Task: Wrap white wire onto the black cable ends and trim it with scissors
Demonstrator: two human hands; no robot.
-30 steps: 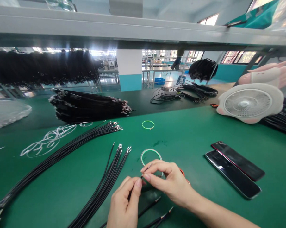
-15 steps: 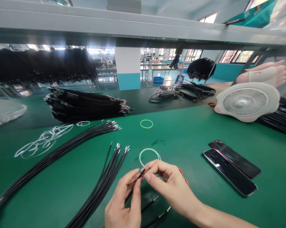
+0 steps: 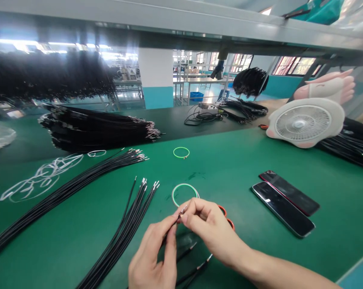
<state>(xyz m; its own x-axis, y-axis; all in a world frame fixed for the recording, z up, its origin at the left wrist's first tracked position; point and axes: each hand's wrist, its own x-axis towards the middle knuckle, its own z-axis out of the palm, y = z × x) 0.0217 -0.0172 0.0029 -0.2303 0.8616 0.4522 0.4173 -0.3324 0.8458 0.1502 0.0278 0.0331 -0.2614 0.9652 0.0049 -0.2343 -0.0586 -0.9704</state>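
Note:
My left hand (image 3: 153,253) pinches a thin black cable (image 3: 168,232) between thumb and fingers. Close against it, the thumb and fingertips of my right hand (image 3: 210,226) are closed on the same cable's end, where a pale metallic tip (image 3: 184,209) shows. My fingers partly cover that end. Below my right hand lie several more black cables with stripped ends (image 3: 203,265). Just behind my hands is a green and white wire coil (image 3: 173,196). Two orange-red loops (image 3: 231,224), like scissor handles, stick out past my right hand. Left of my hands, a small bundle of black cables (image 3: 121,237) lies on the green mat.
A longer cable bundle (image 3: 79,182) and tangled white ties (image 3: 45,172) lie left. A thick cable stack (image 3: 100,130) sits behind them. Farther back is a thin green ring (image 3: 181,157). Two phones (image 3: 284,208) and a white fan (image 3: 302,122) are right. A shelf beam (image 3: 181,24) crosses above.
The view has shifted slightly, so the table things appear a little further left and higher. Between my fingertips, a pale tip now shows where the dark cable covering showed before. Both hands keep their pinch.

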